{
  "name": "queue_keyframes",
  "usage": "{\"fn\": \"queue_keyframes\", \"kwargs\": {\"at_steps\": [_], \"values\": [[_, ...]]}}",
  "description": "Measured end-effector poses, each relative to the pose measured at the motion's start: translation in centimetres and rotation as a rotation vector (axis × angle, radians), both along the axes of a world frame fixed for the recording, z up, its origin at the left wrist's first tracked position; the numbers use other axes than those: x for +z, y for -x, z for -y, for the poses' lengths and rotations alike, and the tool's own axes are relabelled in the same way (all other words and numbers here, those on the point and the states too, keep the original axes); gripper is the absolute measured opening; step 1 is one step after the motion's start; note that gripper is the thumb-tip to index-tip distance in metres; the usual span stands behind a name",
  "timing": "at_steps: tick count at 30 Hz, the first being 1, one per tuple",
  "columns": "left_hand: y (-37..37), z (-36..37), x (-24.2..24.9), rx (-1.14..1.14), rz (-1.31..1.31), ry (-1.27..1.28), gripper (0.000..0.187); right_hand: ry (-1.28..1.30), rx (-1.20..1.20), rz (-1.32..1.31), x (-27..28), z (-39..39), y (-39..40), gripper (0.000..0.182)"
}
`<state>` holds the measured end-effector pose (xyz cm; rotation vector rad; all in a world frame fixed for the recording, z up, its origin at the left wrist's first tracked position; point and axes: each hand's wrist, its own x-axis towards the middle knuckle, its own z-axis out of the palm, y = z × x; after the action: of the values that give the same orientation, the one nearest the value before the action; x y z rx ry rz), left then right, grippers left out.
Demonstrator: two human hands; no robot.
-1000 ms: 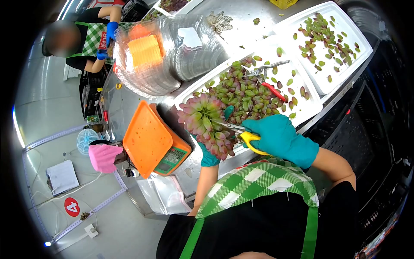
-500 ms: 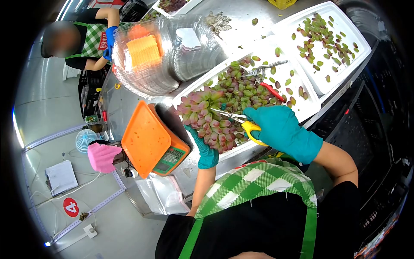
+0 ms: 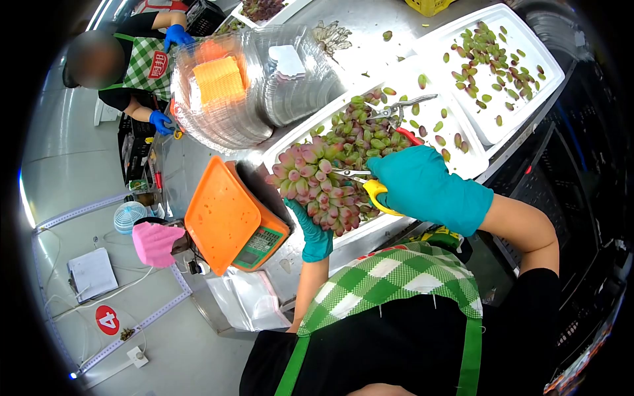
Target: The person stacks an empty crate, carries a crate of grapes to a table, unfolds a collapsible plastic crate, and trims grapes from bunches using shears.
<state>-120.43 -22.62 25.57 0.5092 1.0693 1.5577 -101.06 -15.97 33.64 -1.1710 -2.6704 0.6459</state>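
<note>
My left hand (image 3: 309, 231), in a teal glove, holds a bunch of grapes (image 3: 317, 181) from below; the fruit is pinkish-purple and green and hides most of the fingers. In my right hand (image 3: 426, 188), gloved the same, are scissors (image 3: 375, 191) with yellow handles. Their blades point left and touch or overlap the bunch's right side. Beneath and behind the bunch, a white foam tray (image 3: 472, 165) contains many loose grapes (image 3: 366, 135). Red-handled pruning shears (image 3: 406, 119) lie on those grapes, just beyond my right hand.
A second white tray (image 3: 555, 56) of loose grapes stands at the far right. Left of my hands is an orange weighing scale (image 3: 221, 214); clear plastic containers (image 3: 264, 79) are stacked behind it. A co-worker in blue gloves (image 3: 160, 122) stands across the table.
The scissors and my right hand have shifted slightly left, and the bunch has turned a little. The co-worker's hands have moved apart, one now lower near yellow-handled scissors.
</note>
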Motion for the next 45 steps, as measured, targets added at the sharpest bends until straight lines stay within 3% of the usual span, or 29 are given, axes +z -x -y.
{"fn": "queue_keyframes", "kwargs": {"at_steps": [10, 16, 20, 23, 26, 29, 33, 45], "values": [[-0.1, 0.2, -0.2, 0.046, -0.013, -0.060, 0.059, -0.098, 0.110, 0.016, 1.4, -1.9, 0.1, 0.021], [0.7, 0.9, -2.3, 0.007, -0.043, -0.051, 0.054, -0.051, 0.182, 0.222, 3.4, -3.4, 0.4, 0.018], [2.4, 1.6, -5.4, -0.092, -0.089, -0.013, 0.051, -0.295, 0.331, 0.216, 4.6, -4.1, -1.1, 0.022], [3.2, 2.0, -6.8, -0.124, -0.118, 0.002, 0.049, -0.152, 0.361, 0.208, 5.6, -3.7, -1.0, 0.022], [3.6, 2.0, -7.5, -0.143, -0.133, 0.007, 0.047, -0.101, 0.392, -0.040, 2.8, -3.1, -1.2, 0.021], [4.0, 2.0, -8.0, -0.148, -0.142, 0.007, 0.045, 0.282, 0.220, 0.083, 2.8, -2.5, -0.4, 0.024], [3.4, 1.6, -6.6, -0.139, -0.078, 0.012, 0.048, 0.478, 0.169, 0.073, 0.2, -1.8, 0.1, 0.040], [0.5, 0.7, -1.6, -0.110, 0.203, 0.049, 0.063, 0.510, 0.097, 0.009, -2.0, -1.0, 0.6, 0.046]]}}
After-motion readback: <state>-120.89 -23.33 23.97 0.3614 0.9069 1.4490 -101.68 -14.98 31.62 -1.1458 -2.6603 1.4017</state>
